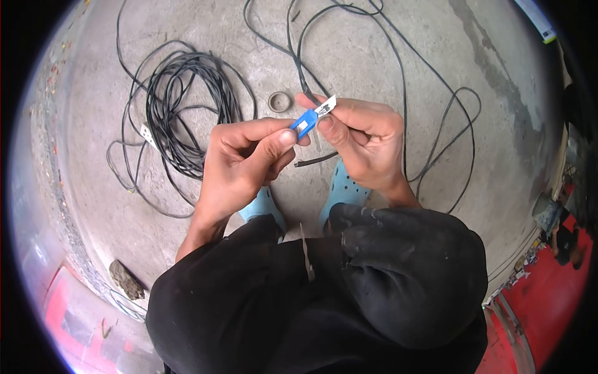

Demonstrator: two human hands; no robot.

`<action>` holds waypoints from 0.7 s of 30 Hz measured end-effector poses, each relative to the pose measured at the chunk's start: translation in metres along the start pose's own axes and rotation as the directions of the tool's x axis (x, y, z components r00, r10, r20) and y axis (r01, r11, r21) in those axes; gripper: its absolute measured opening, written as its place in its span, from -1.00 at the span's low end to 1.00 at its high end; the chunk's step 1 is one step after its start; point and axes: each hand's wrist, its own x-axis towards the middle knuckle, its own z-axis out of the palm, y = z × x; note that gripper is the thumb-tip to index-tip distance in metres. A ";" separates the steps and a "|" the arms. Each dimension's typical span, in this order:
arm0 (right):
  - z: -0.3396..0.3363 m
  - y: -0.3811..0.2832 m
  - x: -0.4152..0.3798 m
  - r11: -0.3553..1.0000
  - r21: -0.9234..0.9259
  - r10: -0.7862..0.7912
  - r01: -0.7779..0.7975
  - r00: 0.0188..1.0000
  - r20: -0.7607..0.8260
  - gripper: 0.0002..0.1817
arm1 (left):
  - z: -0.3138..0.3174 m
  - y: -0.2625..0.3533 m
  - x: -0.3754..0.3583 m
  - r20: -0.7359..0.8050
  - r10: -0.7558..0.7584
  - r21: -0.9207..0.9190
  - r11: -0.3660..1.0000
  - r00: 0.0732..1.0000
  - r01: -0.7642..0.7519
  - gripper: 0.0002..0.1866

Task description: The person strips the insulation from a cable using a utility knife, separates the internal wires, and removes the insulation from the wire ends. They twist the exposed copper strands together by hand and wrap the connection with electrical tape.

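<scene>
A small blue utility knife [303, 124] is pinched between the thumb and fingers of my left hand [244, 153]. Its pale blade [326, 106], marked with dark smudges, points up and to the right. My right hand [367, 134] is closed around a black cable [306, 84], which runs in from above; its thumb and fingertips are right at the blade. Whether they touch the blade is hard to tell. Below the hands, a cut cable end [305, 163] sticks out to the left from behind my right hand.
A large coil of black cable [187, 106] lies on the concrete floor [187, 22] at left, partly over a white power strip [148, 134]. A tape roll [280, 101] sits near the middle. Loose cable loops [470, 124] spread at right. A stone [126, 280] lies lower left.
</scene>
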 end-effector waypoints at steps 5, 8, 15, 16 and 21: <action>-0.002 0.003 0.002 0.995 -0.090 -0.054 0.052 0.998 -0.020 -0.85 | 0.008 0.002 0.000 -0.094 0.103 0.110 0.990 0.990 -0.092 -0.75; 0.000 0.000 0.002 0.994 -0.098 -0.047 0.042 0.997 -0.055 -0.87 | 0.009 -0.002 0.001 -0.118 0.201 0.219 0.960 0.972 -0.172 -0.75; 0.002 0.008 -0.001 0.991 -0.134 -0.016 0.001 0.994 -0.112 -0.85 | 0.013 -0.007 0.006 -0.196 0.316 0.317 0.916 0.928 -0.245 -0.82; 0.003 0.011 -0.001 0.992 -0.124 -0.011 -0.005 0.992 -0.129 -0.84 | 0.013 -0.010 0.007 -0.206 0.339 0.343 0.904 0.918 -0.257 -0.82; 0.017 0.020 0.000 0.999 0.041 0.024 -0.014 0.969 -0.247 -0.76 | 0.008 -0.008 0.008 -0.116 0.029 -0.051 0.998 0.993 -0.036 -0.76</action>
